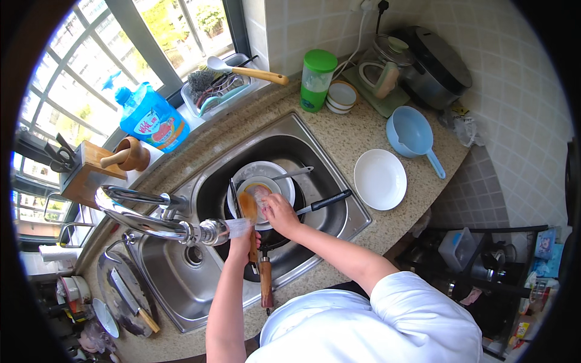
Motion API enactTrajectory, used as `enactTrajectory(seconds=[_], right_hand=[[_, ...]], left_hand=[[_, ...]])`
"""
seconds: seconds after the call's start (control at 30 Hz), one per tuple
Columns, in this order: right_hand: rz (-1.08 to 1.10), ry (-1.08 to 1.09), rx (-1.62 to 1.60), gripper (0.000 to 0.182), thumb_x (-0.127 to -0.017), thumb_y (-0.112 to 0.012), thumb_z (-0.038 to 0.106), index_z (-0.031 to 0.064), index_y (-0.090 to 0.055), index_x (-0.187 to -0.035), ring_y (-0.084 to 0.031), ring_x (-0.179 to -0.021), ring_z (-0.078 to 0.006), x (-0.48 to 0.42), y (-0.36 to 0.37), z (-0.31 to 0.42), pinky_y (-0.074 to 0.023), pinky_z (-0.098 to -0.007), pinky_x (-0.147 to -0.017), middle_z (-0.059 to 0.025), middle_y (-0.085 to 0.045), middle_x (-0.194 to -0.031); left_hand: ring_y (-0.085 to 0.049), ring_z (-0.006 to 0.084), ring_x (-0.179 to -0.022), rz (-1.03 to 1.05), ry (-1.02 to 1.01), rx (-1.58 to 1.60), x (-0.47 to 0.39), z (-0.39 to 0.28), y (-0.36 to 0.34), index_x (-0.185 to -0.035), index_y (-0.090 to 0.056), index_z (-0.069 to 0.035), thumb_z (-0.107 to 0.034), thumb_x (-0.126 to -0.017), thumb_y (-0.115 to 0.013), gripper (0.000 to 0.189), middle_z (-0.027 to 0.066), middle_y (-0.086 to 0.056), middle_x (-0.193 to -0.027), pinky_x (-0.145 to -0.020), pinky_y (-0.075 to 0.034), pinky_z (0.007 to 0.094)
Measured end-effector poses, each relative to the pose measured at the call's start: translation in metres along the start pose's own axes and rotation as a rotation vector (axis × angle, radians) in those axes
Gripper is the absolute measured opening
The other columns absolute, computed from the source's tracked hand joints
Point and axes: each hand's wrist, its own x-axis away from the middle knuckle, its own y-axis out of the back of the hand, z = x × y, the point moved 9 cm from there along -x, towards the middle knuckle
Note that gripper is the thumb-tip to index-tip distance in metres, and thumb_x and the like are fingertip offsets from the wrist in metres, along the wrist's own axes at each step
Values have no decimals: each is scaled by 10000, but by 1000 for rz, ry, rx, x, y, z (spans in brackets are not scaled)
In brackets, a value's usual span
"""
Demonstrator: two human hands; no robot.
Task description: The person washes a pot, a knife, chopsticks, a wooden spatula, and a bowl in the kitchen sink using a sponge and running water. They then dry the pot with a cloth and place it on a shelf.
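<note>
My left hand (245,242) grips a wooden spatula (248,206) over the right sink basin (324,222), its head upward. A thin dark utensil (234,199) stands beside it; whether that hand also holds it is hard to see. Water runs from the chrome faucet (213,233) onto that hand and the spatula. My right hand (280,215) is over a small bowl (259,188) of cloudy water, fingers bent at its rim; I cannot tell whether they hold anything. The bowl sits in a larger white bowl (286,181). A wooden-handled pan (267,281) lies underneath.
A black-handled utensil (331,200) leans in the basin. On the counter stand a white plate (380,179), a blue ladle (411,134), a green-lidded container (317,81) and a glass kettle (383,68). Left lies a cleaver (125,290) on a round board (109,267). Blue detergent bottle (154,120) stands by the window.
</note>
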Motion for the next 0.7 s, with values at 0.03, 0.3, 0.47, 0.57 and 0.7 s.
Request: enactTrajectory(seconds=[0.03,0.3,0.47,0.57,0.7], right_hand=[[0,2,29,265,-723,-522,14,23,-520,-988,-468,-989,-314,3,5,-1,-391,-379,-861,-144,-496,-975],[-14,-9,125,268,-762,-531,65,63,-513,-1030,-530,-831,-303,29,2,7,-435,-367,-748,-118,-542,-870],[299,-660,-550,339,-876,-478,246,76,-425,-1165,-601,-616,-198,57,-51,-24,-488,-292,-525,-70,-594,-767],[400,-837,-640,311,-883,-430,252,41,-450,-1111,-618,-673,-183,66,-55,-17,-513,-330,-493,-59,-589,-829],[430,-830,-599,241,-849,-422,172,-11,-467,-999,-623,-664,-196,61,-47,-16,-527,-347,-494,-98,-593,-814]], left_hand=[[-522,140,-522,-12,8,-27,-5,0,1,-897,-497,-54,-323,-907,-443,275,60,-554,-685,-482,-448,260],[-556,157,-501,-66,-93,-95,-25,-11,-5,-993,-444,-70,-308,-891,-462,260,85,-569,-714,-414,-460,251],[-564,143,-606,-135,-219,-180,-24,-4,-1,-919,-506,-50,-236,-871,-499,193,71,-562,-736,-525,-464,278],[-536,120,-654,-174,-228,-264,-8,-18,-5,-814,-547,-41,-222,-859,-521,188,46,-544,-705,-614,-438,293],[-529,146,-561,-112,-122,-80,2,-14,-13,-810,-521,-34,-224,-872,-492,201,60,-552,-684,-527,-444,290]])
